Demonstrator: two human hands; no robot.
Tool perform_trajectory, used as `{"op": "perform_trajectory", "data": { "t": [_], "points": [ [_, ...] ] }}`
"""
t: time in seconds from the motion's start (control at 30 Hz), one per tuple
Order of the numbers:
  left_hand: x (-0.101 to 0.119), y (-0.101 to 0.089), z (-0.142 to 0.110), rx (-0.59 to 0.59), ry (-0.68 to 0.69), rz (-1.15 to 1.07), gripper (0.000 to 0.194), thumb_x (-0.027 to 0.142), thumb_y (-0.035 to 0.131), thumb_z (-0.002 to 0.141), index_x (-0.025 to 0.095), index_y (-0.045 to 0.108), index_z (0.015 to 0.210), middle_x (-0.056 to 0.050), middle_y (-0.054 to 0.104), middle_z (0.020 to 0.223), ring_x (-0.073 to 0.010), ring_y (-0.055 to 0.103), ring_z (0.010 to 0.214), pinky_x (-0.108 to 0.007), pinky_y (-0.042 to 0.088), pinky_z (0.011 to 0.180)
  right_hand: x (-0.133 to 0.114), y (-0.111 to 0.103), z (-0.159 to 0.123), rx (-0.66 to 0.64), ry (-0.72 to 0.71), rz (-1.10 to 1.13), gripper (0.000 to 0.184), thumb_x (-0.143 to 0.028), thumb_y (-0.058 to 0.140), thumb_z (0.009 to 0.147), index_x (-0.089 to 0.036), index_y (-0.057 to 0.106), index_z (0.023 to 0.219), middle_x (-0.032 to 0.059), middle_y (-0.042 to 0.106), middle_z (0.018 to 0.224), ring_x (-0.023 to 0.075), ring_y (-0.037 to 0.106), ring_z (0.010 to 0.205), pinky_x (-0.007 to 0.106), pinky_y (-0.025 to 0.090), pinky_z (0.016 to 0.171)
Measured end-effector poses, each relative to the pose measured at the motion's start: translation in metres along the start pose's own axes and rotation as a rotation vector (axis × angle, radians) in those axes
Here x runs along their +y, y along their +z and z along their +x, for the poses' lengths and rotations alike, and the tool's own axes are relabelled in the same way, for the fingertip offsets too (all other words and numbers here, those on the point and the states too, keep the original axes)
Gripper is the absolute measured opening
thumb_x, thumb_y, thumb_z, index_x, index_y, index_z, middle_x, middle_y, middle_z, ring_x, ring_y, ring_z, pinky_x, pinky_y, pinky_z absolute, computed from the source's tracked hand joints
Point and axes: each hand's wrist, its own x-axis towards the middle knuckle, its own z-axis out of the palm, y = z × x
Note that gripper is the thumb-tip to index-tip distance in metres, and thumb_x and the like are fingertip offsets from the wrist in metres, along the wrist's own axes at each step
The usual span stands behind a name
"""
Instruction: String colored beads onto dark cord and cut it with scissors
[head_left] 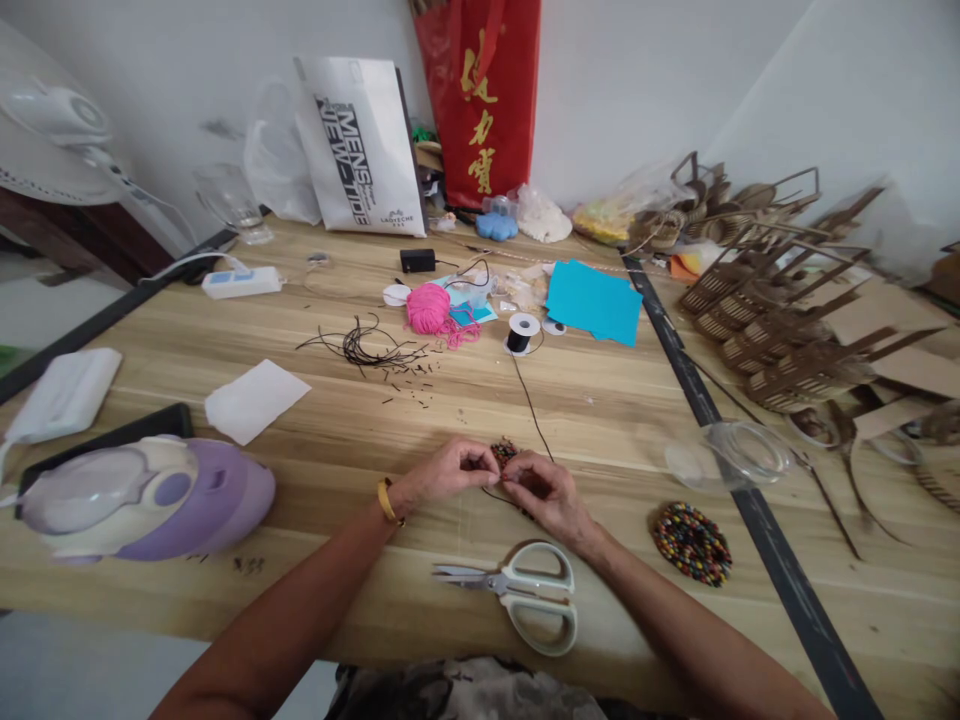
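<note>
My left hand [456, 470] and my right hand [550, 495] meet over the table, fingertips pinched close together. Between and behind them lies a bunch of small dark and reddish beads [504, 452], partly covered by the fingers. A thin black cord [531, 400] runs from a white spool [523, 333] down toward my right hand, and a short cord piece shows under my hands. Both hands seem to pinch the cord or beads; exactly what sits in the fingertips is too small to make out. Scissors [517, 580] with pale handles lie just below my hands.
A coiled multicoloured bead strand [691, 543] lies at right. Behind are cut black cords [364, 345], pink yarn [429, 308] and blue sheets [594, 302]. A purple-white appliance [150, 495] stands at left, near a white paper [256, 400]. Woven baskets [780, 330] crowd the right side.
</note>
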Motion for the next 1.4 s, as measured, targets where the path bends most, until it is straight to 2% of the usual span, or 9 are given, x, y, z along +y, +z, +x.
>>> {"op": "perform_trajectory", "data": {
  "t": [0.27, 0.73, 1.03, 1.4],
  "points": [
    [0.0036, -0.0001, 0.0001, -0.007, -0.023, -0.003, 0.020, 0.028, 0.063, 0.076, 0.009, 0.065, 0.077, -0.002, 0.062, 0.069, -0.0117, 0.053, 0.066, -0.023, 0.041, 0.065, -0.0021, 0.0005, 0.0004, 0.009, 0.007, 0.012, 0.013, -0.029, 0.061, 0.086, -0.017, 0.063, 0.085, 0.0051, 0.064, 0.078, 0.0138, 0.057, 0.065, 0.024, 0.044, 0.056],
    [0.0033, -0.0005, 0.0003, -0.015, -0.037, 0.018, 0.019, 0.028, 0.062, 0.076, 0.009, 0.066, 0.077, -0.002, 0.062, 0.069, -0.0112, 0.052, 0.065, -0.022, 0.041, 0.064, -0.0046, -0.0013, 0.0022, -0.006, -0.026, 0.021, 0.016, -0.032, 0.060, 0.087, -0.017, 0.065, 0.086, 0.0066, 0.066, 0.082, 0.0172, 0.061, 0.077, 0.028, 0.048, 0.068],
    [0.0045, -0.0004, 0.0005, -0.013, -0.048, -0.008, 0.021, 0.031, 0.064, 0.076, 0.010, 0.066, 0.077, -0.002, 0.063, 0.069, -0.0112, 0.052, 0.065, -0.022, 0.041, 0.065, -0.0010, 0.0008, -0.0014, 0.013, 0.049, 0.037, 0.017, -0.033, 0.062, 0.085, -0.016, 0.062, 0.086, 0.0041, 0.063, 0.076, 0.0120, 0.054, 0.061, 0.023, 0.043, 0.054],
    [0.0020, -0.0002, 0.0007, -0.002, -0.046, -0.020, 0.018, 0.028, 0.064, 0.076, 0.010, 0.066, 0.078, -0.002, 0.063, 0.070, -0.0115, 0.054, 0.067, -0.023, 0.042, 0.066, 0.0004, -0.0008, -0.0006, -0.002, 0.002, 0.029, 0.015, -0.031, 0.059, 0.087, -0.017, 0.062, 0.085, 0.0062, 0.065, 0.081, 0.0154, 0.059, 0.072, 0.026, 0.047, 0.063]
  ]
}}
